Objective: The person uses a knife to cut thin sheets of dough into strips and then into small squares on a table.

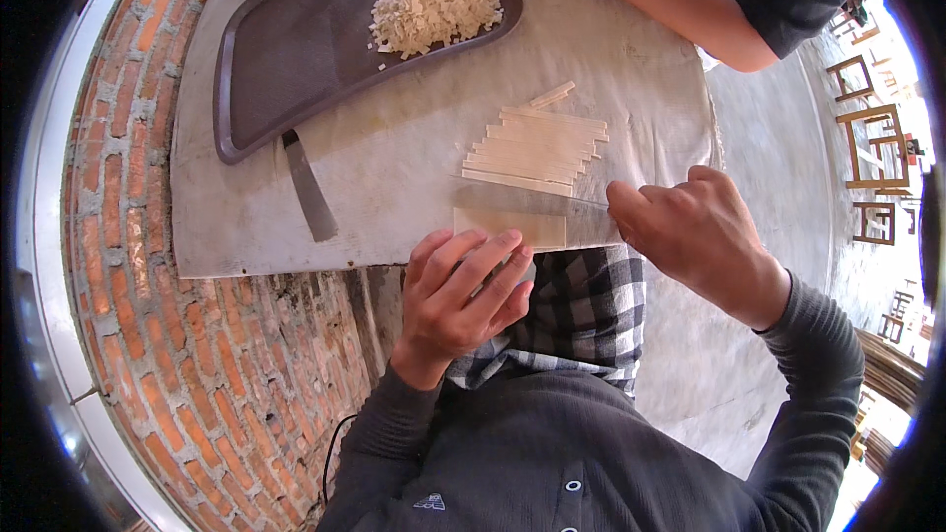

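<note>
A: What is the right hand (pixel 685 236) doing?
B: It is closed around a knife (pixel 527 201). The blade points left, so its long way goes from side to side.
A: And the left hand (pixel 458 296)?
B: Its fingers are bent and a bit spread, at the near edge of a pale flat sheet (pixel 532 229). I can't tell if they pinch it or just press.
A: Where is the sheet from the knife?
B: On the near side of the blade, and left of the right hand. Its long side goes left to right too, almost even with the blade. I think that lining up matters most.
A: Which hand is nearer the sheet?
B: The left one.
A: What is farther out?
B: Thin pale strips (pixel 532 146), just past the blade. Off left lies a dark-handled blade (pixel 311 192). On the far side is a brown tray (pixel 286 59) with a heap of little chopped bits (pixel 434 12).
</note>
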Motion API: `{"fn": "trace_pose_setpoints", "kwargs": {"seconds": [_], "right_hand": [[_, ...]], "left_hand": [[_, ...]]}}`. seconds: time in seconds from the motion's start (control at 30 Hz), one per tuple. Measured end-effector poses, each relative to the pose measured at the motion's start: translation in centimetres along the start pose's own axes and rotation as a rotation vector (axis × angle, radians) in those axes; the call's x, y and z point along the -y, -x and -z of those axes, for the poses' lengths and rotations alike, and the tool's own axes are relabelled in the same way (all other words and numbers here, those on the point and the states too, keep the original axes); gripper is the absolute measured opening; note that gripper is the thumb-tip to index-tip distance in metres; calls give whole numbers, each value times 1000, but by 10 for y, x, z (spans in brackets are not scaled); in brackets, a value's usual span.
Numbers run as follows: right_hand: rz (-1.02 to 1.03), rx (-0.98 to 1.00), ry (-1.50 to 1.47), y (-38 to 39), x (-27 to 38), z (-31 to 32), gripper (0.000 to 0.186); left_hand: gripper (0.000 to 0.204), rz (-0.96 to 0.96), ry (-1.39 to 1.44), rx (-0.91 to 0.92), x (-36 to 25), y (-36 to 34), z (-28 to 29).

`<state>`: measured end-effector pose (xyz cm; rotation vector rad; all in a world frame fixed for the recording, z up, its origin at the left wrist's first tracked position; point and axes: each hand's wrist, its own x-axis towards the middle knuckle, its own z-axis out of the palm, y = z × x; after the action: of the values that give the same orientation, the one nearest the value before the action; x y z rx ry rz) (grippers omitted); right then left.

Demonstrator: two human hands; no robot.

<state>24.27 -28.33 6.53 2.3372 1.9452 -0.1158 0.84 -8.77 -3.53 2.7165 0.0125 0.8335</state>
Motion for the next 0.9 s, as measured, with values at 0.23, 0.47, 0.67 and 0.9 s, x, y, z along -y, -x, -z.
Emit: {"fn": "trace_pose_setpoints", "kwargs": {"seconds": [0.23,0.47,0.67,0.9], "right_hand": [[12,-71,-83,6,8,5,21],[85,-67,-9,8,11,-3,20],[96,-66,14,5,10,-2,17],[88,-51,0,7,11,-4,15]], "left_hand": [[37,16,-39,-14,-7,14,-13],[38,-1,-40,10,1,10,-13],[39,18,-79,-4,-4,8,-9],[38,34,21,5,-3,4,-9]]}}
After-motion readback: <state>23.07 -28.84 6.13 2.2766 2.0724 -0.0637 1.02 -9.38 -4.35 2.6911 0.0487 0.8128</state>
